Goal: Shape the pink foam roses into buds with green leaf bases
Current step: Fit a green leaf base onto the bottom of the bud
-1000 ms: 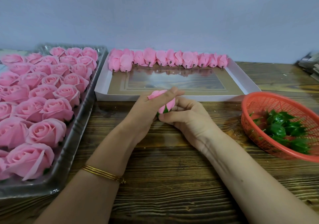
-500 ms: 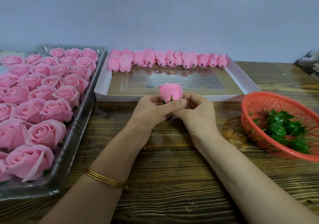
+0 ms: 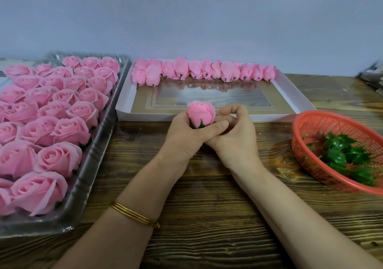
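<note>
A pink foam rose bud (image 3: 200, 112) with a green leaf base stands upright above the wooden table, near the white tray's front edge. My left hand (image 3: 186, 138) grips it around the base, thumb across the green leaf. My right hand (image 3: 234, 136) is pressed against the left from the right, fingers curled, its fingertips at the bud's right side; whether they hold the bud I cannot tell. Several open pink roses (image 3: 51, 113) fill a clear plastic tray (image 3: 99, 157) on the left. A row of finished buds (image 3: 203, 71) lies along the back of the white tray (image 3: 290, 94).
A red plastic basket (image 3: 306, 123) with several green leaf bases (image 3: 342, 155) sits at the right edge. Bare wooden table (image 3: 207, 217) lies under my forearms. A pale wall stands behind the trays. Some stacked items show at the far right edge.
The bud was on its side between my hands a second ago. It has been turned upright and lifted a little toward the white tray, and my right fingers have shifted along its side.
</note>
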Motion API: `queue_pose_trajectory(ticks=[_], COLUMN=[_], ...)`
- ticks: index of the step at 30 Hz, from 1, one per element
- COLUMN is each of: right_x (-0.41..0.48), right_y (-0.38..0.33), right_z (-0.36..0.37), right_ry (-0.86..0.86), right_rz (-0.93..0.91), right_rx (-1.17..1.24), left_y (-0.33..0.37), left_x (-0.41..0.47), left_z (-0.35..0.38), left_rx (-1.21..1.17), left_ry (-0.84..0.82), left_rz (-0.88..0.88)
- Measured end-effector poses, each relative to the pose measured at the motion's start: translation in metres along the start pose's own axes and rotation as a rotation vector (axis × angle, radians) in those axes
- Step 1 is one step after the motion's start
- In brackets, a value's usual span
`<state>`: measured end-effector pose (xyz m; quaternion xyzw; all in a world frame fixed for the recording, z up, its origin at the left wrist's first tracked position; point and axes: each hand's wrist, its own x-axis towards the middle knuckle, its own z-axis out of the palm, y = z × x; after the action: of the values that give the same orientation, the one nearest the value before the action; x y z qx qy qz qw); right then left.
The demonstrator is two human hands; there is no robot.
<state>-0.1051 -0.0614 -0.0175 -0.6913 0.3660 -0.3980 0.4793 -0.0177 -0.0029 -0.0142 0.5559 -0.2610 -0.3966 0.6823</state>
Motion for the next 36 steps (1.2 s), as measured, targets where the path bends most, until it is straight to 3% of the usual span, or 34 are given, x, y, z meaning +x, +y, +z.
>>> queue_pose_trajectory(ticks=[15, 28, 36], right_x=[0.002, 0.002, 0.008], right_y=[0.008, 0.003, -0.007], right_z=[-0.001, -0.002, -0.016], right_ry=[-0.091, -0.157, -0.156], right_rz=[-0.145, -0.14, 0.012], right_rx=[-0.042, 0.139, 0.464], left_y=[-0.006, -0.003, -0.004], left_x=[0.004, 0.003, 0.004], left_z=[0.0, -0.002, -0.005], left_rx=[0.063, 0.08, 0.248], left_ry=[0.063, 0.043, -0.088], left_rz=[0.109, 0.243, 0.258])
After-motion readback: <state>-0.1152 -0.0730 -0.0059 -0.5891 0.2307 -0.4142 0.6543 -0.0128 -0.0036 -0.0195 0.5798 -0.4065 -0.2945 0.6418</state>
